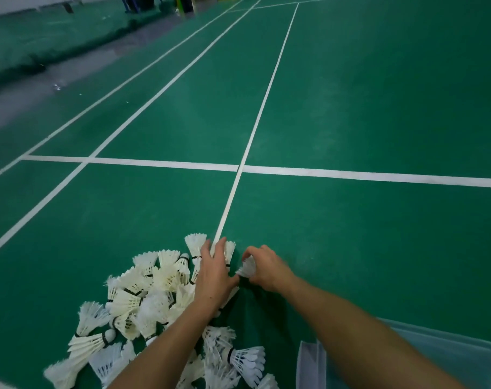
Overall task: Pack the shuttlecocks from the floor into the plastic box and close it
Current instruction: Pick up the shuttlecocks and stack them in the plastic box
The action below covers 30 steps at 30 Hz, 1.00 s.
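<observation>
Floor (351, 108) was green mat, smooth with a dull sheen, faint scuffs; lines (351, 176) were flat matt white. Shuttlecocks (143, 299) were white and cream feather, rough-edged, with black bands near the heads. One (247, 357) looked like glossier moulded plastic. Pale translucent plastic panel (311, 366) sat bottom right, smooth.

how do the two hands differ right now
The left hand lies with fingers stretched over the shuttlecock pile; the right hand curls its fingers round one shuttlecock. The left is over the pile's far edge, the right beside it over bare green floor. Both reach forward, low to the floor.
</observation>
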Tool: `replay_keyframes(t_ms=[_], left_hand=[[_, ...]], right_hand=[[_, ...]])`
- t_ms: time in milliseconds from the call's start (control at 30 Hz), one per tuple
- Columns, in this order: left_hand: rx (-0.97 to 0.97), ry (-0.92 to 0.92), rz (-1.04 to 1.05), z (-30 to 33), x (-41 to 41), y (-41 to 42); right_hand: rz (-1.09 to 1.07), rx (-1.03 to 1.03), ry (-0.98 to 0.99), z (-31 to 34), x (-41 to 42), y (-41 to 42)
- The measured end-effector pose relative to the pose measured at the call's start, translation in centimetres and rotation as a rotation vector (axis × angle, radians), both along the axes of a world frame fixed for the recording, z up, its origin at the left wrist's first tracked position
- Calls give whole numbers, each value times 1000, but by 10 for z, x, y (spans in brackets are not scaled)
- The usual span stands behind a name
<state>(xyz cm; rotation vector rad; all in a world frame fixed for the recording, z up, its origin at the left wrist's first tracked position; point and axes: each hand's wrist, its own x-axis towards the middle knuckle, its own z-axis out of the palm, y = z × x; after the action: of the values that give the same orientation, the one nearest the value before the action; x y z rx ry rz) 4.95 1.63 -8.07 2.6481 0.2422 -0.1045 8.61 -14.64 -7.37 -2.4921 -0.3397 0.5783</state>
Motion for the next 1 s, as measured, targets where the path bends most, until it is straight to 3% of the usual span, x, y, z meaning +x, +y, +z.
replay_keyframes(t_ms=[100, 333, 667, 833, 1000], left_hand=[[43, 27, -22, -7, 6, 1], [103, -138, 69, -14, -5, -28], [-11, -182, 50, -16, 0, -31], [-107, -301, -40, 15, -8, -36], [-189, -327, -109, 44, -37, -41]], right_hand=[[-66, 5, -13, 0, 5, -10], [-172, 107, -98, 15, 10, -46], [-285, 290, -63, 91, -10, -120], [-263, 297, -64, 167, -54, -166], [-276, 333, -45, 207, -150, -215]])
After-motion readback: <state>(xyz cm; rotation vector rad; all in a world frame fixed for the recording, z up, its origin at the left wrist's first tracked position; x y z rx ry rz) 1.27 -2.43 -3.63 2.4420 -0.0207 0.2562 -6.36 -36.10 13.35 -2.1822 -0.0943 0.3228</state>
